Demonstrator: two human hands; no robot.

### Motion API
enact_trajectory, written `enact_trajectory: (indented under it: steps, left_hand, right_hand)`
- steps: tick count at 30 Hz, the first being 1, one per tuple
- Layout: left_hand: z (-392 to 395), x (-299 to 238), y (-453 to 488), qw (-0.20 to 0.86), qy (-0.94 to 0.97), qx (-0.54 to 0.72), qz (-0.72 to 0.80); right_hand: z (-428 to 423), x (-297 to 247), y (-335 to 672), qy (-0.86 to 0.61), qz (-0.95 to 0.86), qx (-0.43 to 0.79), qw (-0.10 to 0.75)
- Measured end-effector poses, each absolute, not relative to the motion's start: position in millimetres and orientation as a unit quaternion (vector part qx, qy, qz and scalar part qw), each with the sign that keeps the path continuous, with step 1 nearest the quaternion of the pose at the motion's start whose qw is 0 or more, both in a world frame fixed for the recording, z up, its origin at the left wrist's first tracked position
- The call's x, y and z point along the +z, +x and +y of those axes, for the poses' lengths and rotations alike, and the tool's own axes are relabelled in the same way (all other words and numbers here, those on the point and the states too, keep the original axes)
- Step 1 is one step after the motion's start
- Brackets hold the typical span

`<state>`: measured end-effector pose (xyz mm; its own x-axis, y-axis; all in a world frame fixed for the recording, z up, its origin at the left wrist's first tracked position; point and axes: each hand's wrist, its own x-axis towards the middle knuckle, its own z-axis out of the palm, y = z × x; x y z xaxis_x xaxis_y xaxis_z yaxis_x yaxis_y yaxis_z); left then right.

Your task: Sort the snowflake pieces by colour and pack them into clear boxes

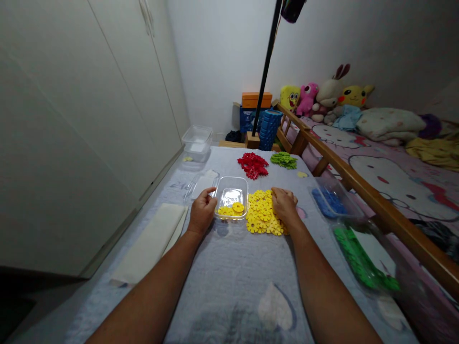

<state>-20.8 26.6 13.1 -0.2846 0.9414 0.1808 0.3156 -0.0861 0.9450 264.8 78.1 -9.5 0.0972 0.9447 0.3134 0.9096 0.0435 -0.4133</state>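
Observation:
My left hand (203, 209) pinches the left rim of a clear plastic container (231, 182), which lies on the cloth-covered table. Inside it are several yellow flower-shaped discs (237, 207), gathered at the near end. Just to its right spreads a pile of yellow interlocking discs (261, 212). At the pile's right edge rests my right hand (284, 203), its fingers curled closed against the discs; what they hold, if anything, is hidden. Behind the pile lie a heap of red discs (253, 165) and a smaller heap of light green ones (283, 160).
A clear lid (203, 184) and a folded cream cloth or board (152, 241) lie left. Stacked clear containers (197, 142) stand at the back left. Boxes of blue pieces (328, 201) and green pieces (362, 260) sit right, beside a wooden bed rail (335, 167). A black pole (266, 71) rises behind.

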Motion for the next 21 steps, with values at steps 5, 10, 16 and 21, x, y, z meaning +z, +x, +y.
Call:
enact_trajectory:
  steps: [5,10,16,21]
  left_hand:
    - [26,12,-20,0.318,0.498,0.544,0.596]
    - [27,11,-21,0.331,0.476,0.568,0.584]
    - [29,7,-23,0.338,0.477,0.563,0.585]
    - [30,6,-23,0.337,0.483,0.56,0.583]
  right_hand:
    - [76,-3,265,-0.681,-0.691,0.015,0.242]
    - [74,4,265,-0.697,-0.673,0.031,0.248]
    - [73,17,265,-0.666,-0.647,0.098,0.357]
    - [56,41,231,-0.552,-0.63,0.203,0.507]
